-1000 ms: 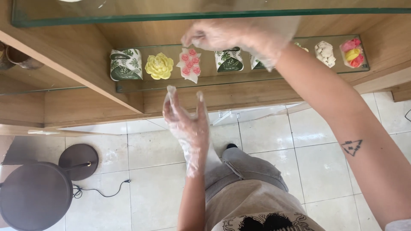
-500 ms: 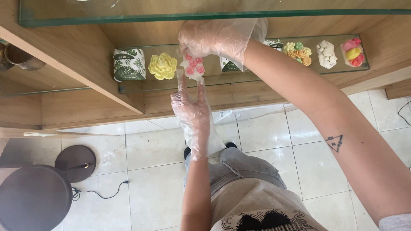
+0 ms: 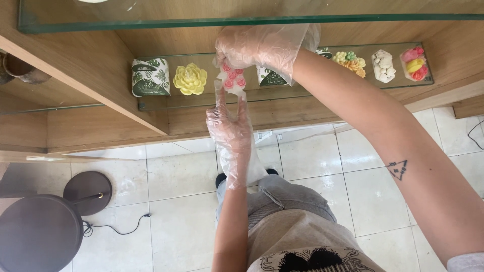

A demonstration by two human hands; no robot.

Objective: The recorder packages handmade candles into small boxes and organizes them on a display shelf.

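The right hand (image 3: 262, 50), in a thin clear plastic glove, was closed from above on a small white piece with pink flowers (image 3: 231, 76), and its grip held the top part of this piece. The piece was just over the glass shelf (image 3: 302, 89), inside the wooden cabinet (image 3: 80, 65); I could not tell if it still touched the glass or was a little lifted. The left hand (image 3: 229, 128), also in a clear glove, was right below the grip, with the fingers (image 3: 222, 98) stretched up and spread. The fingertips reached the lower edge of the pink flower piece, but the hand was open and held nothing.

To the left of the grip, near it, a yellow flower-shaped piece (image 3: 190, 79) lay on the same shelf, and further left stood a white box with green leaf pattern (image 3: 150, 77). Just to the right of the grip a second leaf-pattern box (image 3: 269, 76) was half hidden behind the right hand. Well apart to the right stood a piece with pale green and orange flowers (image 3: 349, 61), then a white piece (image 3: 384, 65), and at the end a pink, yellow and red piece (image 3: 416, 64). Far below the grip was the white tiled floor (image 3: 171, 176) with a round dark stool (image 3: 38, 234) at the left.
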